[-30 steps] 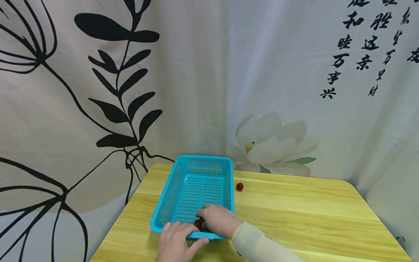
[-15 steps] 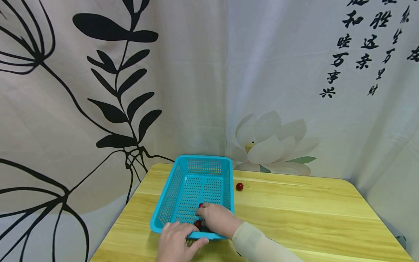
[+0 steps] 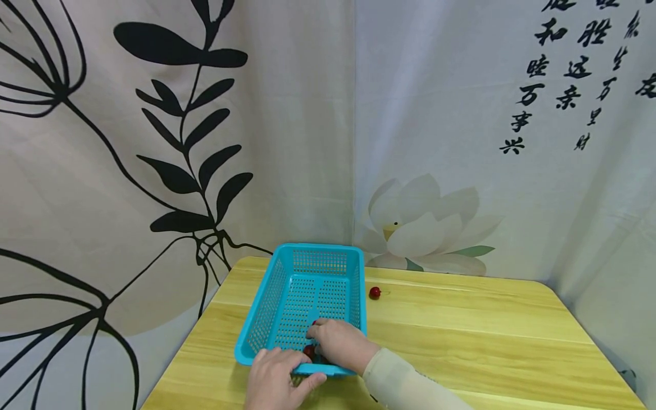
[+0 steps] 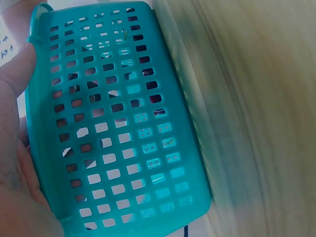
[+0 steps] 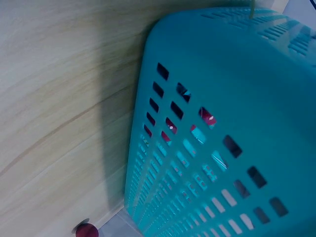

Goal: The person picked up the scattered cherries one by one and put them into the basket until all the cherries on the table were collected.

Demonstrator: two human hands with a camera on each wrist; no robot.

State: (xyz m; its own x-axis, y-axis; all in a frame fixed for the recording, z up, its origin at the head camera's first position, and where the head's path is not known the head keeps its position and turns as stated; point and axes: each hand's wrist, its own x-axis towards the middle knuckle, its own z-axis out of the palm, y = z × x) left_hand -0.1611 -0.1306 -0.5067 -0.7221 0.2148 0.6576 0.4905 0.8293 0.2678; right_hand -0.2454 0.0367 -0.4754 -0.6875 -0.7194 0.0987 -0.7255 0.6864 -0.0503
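Note:
A blue perforated plastic basket (image 3: 319, 247) stands on the table. My left hand (image 3: 277, 376) grips its near rim, fingers over the inside and thumb against the outer wall. In the left wrist view that thumb (image 4: 19, 71) lies along the edge of the basket (image 4: 44, 153). My right hand (image 3: 340, 341) reaches over the right side into the near end, its fingers bent down among dark red cherries (image 3: 309, 351). Another bit of red shows by its fingertips; what lies under the palm is hidden. Through the wall holes in the right wrist view, cherries (image 5: 207, 117) glint red.
On the wooden table (image 3: 476, 330), a single cherry (image 3: 374, 293) with a thin stem lies just right of the basket. A printed curtain (image 3: 307, 125) hangs directly behind the table's far edge.
A red cherry has come into sight by my right fingertips, then slipped partly behind them. Both hands and the basket stay almost where they were.

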